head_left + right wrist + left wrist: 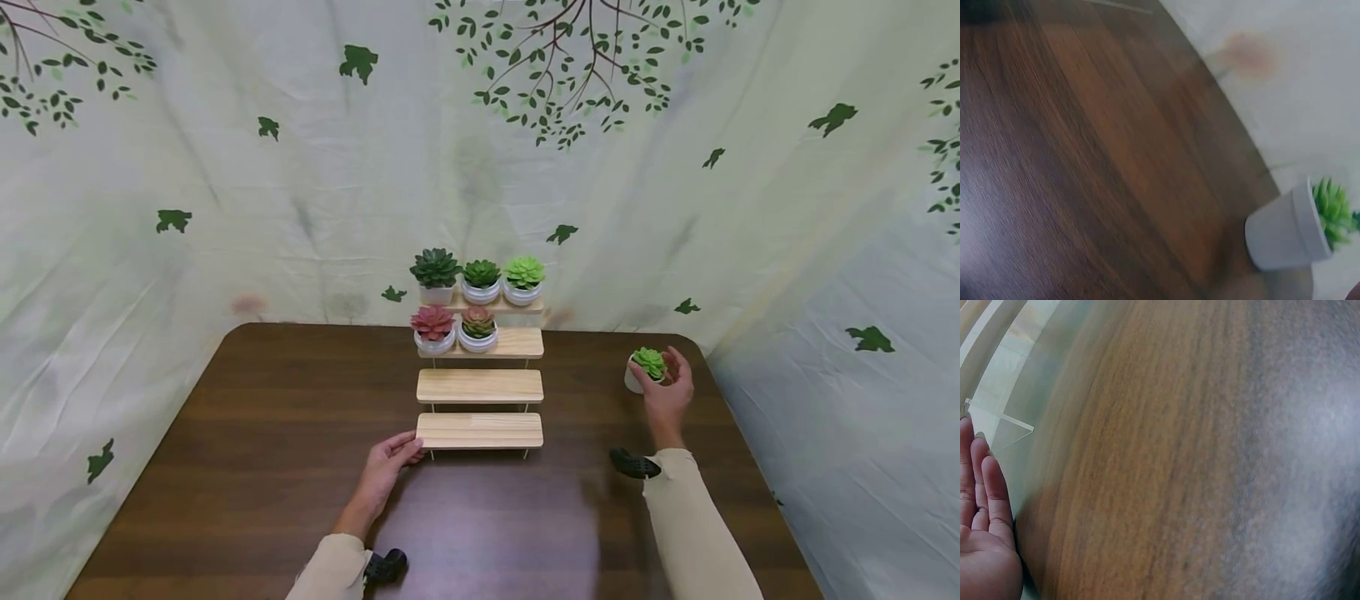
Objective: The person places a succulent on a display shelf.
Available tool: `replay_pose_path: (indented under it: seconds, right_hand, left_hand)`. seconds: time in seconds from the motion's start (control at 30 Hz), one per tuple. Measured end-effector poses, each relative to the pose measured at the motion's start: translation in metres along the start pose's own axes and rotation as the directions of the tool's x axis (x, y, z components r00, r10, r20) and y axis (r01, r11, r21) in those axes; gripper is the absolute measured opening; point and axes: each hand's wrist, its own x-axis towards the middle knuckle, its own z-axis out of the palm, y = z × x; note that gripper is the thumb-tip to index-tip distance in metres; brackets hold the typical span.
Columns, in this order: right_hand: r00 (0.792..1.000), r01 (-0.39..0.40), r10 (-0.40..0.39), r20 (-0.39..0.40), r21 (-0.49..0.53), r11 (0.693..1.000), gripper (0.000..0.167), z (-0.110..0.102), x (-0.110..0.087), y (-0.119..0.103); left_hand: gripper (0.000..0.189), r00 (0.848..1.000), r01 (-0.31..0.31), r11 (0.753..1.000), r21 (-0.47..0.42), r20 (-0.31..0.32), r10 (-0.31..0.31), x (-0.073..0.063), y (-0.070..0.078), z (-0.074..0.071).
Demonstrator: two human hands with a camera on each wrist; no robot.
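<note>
My right hand [670, 392] grips a small potted succulent [649, 364], bright green in a white pot, at the table's right. The right wrist view shows the white pot [1285, 231] closely; whether it touches the table I cannot tell. With straight fingers, my left hand [386, 467] touches the left end of the lowest shelf [480, 431] of a stepped wooden stand. The left wrist view has these fingers [999, 494] beside a clear support [1017, 422]. Dark green [435, 268], mid-green [481, 273] and light green succulents [524, 272] line the top shelf.
On the second shelf [519, 342] stand a pink succulent [432, 322] and a red-green succulent [477, 322], both towards its left. Below it is the third shelf [480, 386]. A leaf-printed curtain [315, 192] hangs behind the brown table [300, 392].
</note>
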Motion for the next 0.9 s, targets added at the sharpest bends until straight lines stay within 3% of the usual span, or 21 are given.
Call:
replay_pose_path:
  seconds: [0.17, 0.3, 0.57, 0.73, 0.9]
  right_hand:
    - [0.994, -0.079, 0.078, -0.077, -0.019, 0.997, 0.075, -0.007, 0.004, 0.013]
    - [0.989, -0.117, 0.116, -0.094, -0.005, 0.993, 0.083, -0.008, 0.004, 0.02]
    - [0.964, -0.262, 0.259, 0.054, 0.042, 0.964, 0.101, -0.003, 0.006, 0.032]
    - [0.95, -0.282, 0.275, 0.145, 0.029, 0.959, 0.1, 0.0, 0.005, 0.041]
    - [0.949, -0.277, 0.271, 0.159, 0.018, 0.961, 0.098, 0.004, 0.006, 0.048]
  left_hand:
    - [0.036, 1.0, -0.004, 1.0, -0.002, -0.002, 0.004, 0.001, 0.0, 0.001]
    - [0.035, 1.0, 0.009, 1.0, -0.007, -0.003, -0.009, 0.003, -0.002, 0.001]
    - [0.034, 1.0, 0.007, 1.0, -0.006, -0.009, -0.007, 0.003, 0.001, 0.0]
    - [0.035, 1.0, 0.002, 1.0, 0.006, -0.003, -0.002, 0.003, 0.0, -0.001]
    - [0.036, 1.0, 0.0, 1.0, 0.021, 0.004, 0.0, 0.001, -0.001, -0.001]
